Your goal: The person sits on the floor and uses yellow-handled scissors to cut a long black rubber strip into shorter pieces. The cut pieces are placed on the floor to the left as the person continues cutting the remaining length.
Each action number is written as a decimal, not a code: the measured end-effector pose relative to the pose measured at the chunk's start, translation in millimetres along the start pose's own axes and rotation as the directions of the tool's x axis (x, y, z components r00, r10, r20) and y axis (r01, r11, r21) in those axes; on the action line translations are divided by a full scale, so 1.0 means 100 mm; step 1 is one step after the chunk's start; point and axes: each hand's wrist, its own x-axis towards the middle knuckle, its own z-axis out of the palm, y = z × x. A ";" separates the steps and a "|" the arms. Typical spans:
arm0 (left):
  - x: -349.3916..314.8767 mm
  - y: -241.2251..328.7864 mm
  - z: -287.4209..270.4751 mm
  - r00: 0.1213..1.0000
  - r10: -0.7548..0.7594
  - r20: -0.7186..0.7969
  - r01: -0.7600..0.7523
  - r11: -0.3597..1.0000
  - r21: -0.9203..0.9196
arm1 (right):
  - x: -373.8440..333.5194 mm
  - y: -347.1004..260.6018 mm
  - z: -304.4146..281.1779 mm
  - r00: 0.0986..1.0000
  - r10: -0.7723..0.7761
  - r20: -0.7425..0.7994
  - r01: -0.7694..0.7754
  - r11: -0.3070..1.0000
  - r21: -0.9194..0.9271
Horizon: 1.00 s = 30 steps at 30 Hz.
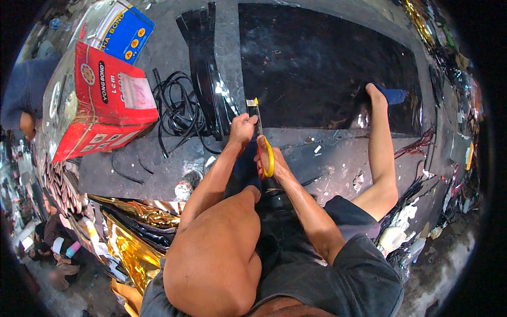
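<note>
My right hand is closed around a pair of scissors with a yellow and red handle. Their blades point away from me, beside my left hand. That hand pinches a narrow dark strip with a pale and yellow far end; whether the blades touch it I cannot tell. Just beyond, long glossy black strips lie side by side on the grey work surface. A large black sheet is spread to the right, and my foot in a dark blue sock rests on it.
Thin black cords lie in a tangle left of the strips. A red carton and a blue-and-white box stand at the far left. Gold foil is heaped near my left leg. Another person's hand shows at the left rim.
</note>
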 end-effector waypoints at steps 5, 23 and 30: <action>0.03 -0.09 -0.03 1.000 0.018 0.013 -0.018 1.000 0.024 | 0.05 0.03 0.02 1.000 -0.008 -0.018 0.007 0.998 -0.057; -0.48 0.71 -0.13 0.988 0.082 0.134 -0.073 0.995 -0.072 | 1.30 -1.28 -0.16 0.968 -0.207 -0.141 0.162 0.947 -0.278; -0.72 0.90 -0.22 0.979 0.171 0.111 -0.171 0.985 -0.013 | 1.89 -1.94 -0.18 0.944 -0.270 -0.192 0.237 0.955 -0.176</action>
